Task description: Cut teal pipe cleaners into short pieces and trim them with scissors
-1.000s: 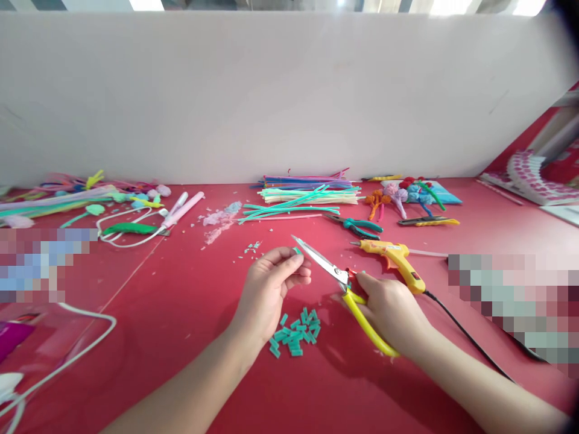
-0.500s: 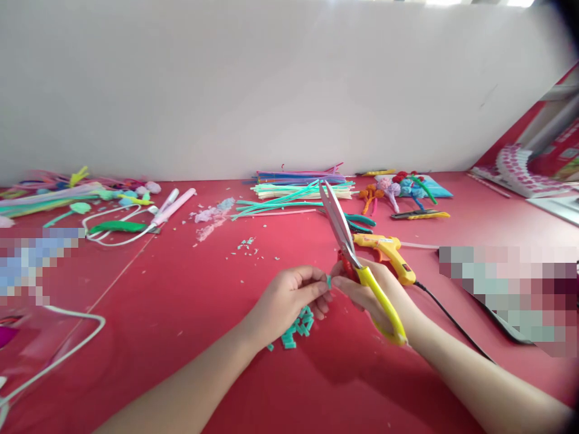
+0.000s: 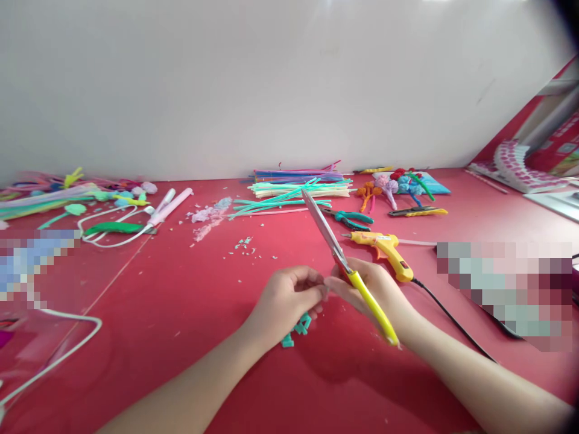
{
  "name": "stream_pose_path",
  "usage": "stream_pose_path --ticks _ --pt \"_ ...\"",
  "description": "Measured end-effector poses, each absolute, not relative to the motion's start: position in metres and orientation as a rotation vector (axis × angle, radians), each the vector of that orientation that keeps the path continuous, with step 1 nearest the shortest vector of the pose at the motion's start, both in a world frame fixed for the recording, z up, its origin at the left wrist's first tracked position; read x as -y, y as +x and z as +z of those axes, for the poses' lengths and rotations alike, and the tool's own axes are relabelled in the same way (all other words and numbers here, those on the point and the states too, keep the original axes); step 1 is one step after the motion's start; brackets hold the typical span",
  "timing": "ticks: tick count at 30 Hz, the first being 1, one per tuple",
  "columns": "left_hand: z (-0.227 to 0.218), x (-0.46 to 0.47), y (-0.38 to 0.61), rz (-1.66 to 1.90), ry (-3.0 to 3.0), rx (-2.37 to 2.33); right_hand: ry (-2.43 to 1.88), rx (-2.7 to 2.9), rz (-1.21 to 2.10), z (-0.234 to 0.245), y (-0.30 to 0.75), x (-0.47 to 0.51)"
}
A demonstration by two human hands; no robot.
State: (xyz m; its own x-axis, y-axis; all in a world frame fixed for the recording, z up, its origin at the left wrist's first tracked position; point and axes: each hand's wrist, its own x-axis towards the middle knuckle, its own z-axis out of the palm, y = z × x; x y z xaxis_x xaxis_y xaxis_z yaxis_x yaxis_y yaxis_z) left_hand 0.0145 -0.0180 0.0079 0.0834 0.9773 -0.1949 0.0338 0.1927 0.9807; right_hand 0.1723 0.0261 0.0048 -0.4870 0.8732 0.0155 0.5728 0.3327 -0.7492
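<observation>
My right hand (image 3: 377, 292) grips yellow-handled scissors (image 3: 348, 271), blades closed and pointing up and away to the left. My left hand (image 3: 289, 298) is pinched, its fingertips meeting my right fingertips; whatever sits between them is too small to make out. A pile of short teal cut pieces (image 3: 296, 330) lies on the red table (image 3: 190, 325), partly hidden under my left hand.
A yellow glue gun (image 3: 382, 250) with a black cord lies just beyond my right hand, with teal pliers (image 3: 353, 218) behind it. Long coloured sticks (image 3: 294, 190) are stacked at the back by the white wall. Craft bits, a pink pen and a white cable lie left.
Both hands came together over the teal pile. The scissors swung from lying low to pointing upward, then tilted slightly leftward. The teal bit seen at my left fingertips no longer shows.
</observation>
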Motion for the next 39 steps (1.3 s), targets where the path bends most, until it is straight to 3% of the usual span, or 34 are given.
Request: stream_pose_path --ticks 5,11,39 --pt "0.008 0.01 0.003 1.329 0.852 -1.185 -1.394 2.39 0.457 0.002 0.177 -0.029" --pt "0.009 0.009 -0.006 1.552 0.798 -1.08 -1.419 2.535 0.233 -0.004 0.177 -0.024" --pt "0.012 0.01 -0.005 1.588 0.811 -0.979 -1.347 2.563 0.139 -0.009 0.179 -0.023"
